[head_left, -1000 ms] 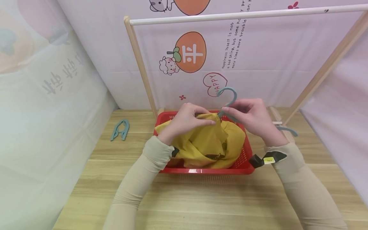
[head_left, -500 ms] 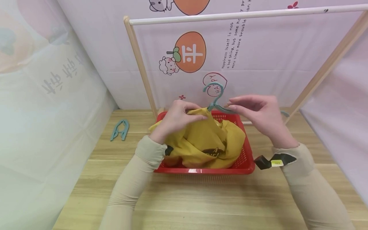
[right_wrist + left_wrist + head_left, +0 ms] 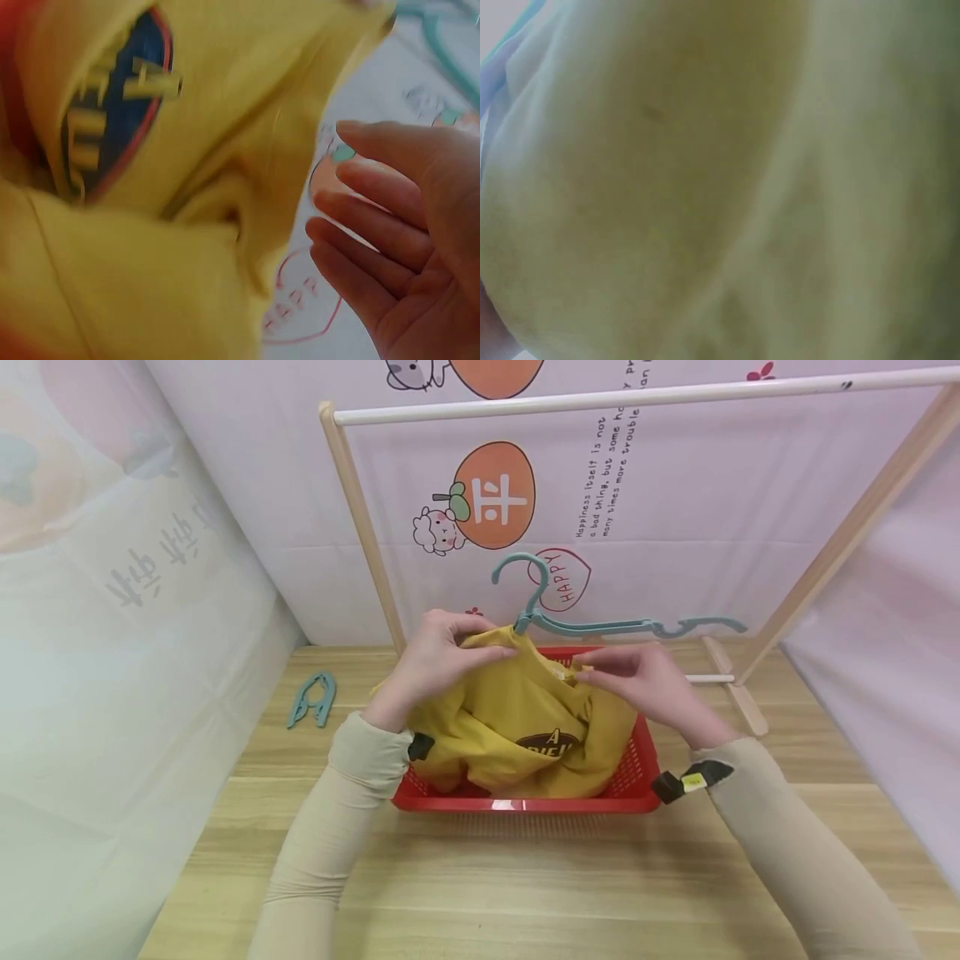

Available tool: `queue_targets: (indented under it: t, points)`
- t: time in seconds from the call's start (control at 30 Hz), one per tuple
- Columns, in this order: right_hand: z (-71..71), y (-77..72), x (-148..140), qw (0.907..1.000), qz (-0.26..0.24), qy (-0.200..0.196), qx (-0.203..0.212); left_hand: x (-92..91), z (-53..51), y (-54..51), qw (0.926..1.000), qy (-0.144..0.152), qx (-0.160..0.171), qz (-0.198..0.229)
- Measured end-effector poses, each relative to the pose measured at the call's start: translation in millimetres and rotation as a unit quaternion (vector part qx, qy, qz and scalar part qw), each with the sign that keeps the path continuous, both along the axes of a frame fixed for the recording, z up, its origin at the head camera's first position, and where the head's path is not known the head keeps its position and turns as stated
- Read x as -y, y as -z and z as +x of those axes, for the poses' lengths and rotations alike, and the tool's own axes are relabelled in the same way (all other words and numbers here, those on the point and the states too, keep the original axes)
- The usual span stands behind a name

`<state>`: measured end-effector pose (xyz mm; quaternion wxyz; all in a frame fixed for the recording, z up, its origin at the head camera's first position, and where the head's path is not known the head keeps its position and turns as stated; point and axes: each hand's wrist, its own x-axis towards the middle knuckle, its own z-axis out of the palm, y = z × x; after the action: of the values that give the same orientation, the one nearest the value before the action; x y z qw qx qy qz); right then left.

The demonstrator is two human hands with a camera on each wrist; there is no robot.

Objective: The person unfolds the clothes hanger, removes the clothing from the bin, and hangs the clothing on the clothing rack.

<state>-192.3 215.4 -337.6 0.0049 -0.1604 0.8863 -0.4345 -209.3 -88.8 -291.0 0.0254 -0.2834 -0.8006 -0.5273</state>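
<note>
A yellow shirt [image 3: 517,710] with a dark oval print lies bunched in the red basket [image 3: 525,806], its collar raised. My left hand [image 3: 442,656] pinches the shirt near the collar, thumb in front. Out of the neck opening rises a teal folding hanger [image 3: 592,628]; its hook points up and one arm stretches right, while the other side is hidden in the cloth. My right hand [image 3: 637,681] is at the collar's right edge; in the right wrist view its fingers [image 3: 375,217] are extended, apart from the cloth. Blurred yellow fabric [image 3: 667,150] fills the left wrist view.
A folded teal hanger [image 3: 312,700] lies on the wooden table [image 3: 480,885] to the left. Behind the basket stands a rack with wooden posts [image 3: 363,527] and a white rail [image 3: 600,399], in front of a printed cloth wall [image 3: 675,493].
My left hand has moved left and slightly up with the shirt collar and hanger. My right hand has left the hanger and come down to the collar. The hanger's right arm now shows fully.
</note>
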Motion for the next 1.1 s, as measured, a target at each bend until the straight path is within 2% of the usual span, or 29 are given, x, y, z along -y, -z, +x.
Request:
queue_targets:
  t: [0.1,0.23,0.33,0.47,0.57,0.73,0.87,1.1]
  points:
    - [-18.7,9.0,-2,0.9997,-0.009,0.02,-0.006,-0.2,2.3,-0.9,0.9999,0.009,-0.001,0.005]
    - [-39.9,21.2,-5,0.9993,-0.035,0.0,-0.012,-1.4,4.8,0.1,0.9997,0.023,-0.002,0.009]
    - [-47.0,27.4,-7,0.999,-0.029,-0.026,0.023,-0.8,6.8,0.2,0.9996,0.026,0.003,0.007]
    - [-47.2,28.7,-14,0.9957,0.049,-0.041,0.067,3.0,9.7,-2.3,0.9998,0.016,0.009,0.004]
    - [-46.0,28.5,-19,0.9927,0.093,-0.042,0.064,7.2,10.6,-5.0,1.0,0.005,0.005,0.006]
    - [-41.5,27.7,-26,0.9934,0.103,-0.036,0.036,14.2,9.6,-6.0,0.9999,0.0,-0.01,0.002]
    - [-36.9,23.4,-34,0.9939,0.107,-0.014,0.022,20.4,8.4,-3.8,0.9999,-0.002,-0.016,-0.001]
    - [-30.7,6.4,-60,0.9953,0.087,0.042,0.001,34.0,7.3,4.1,0.9998,-0.017,0.0,-0.014]
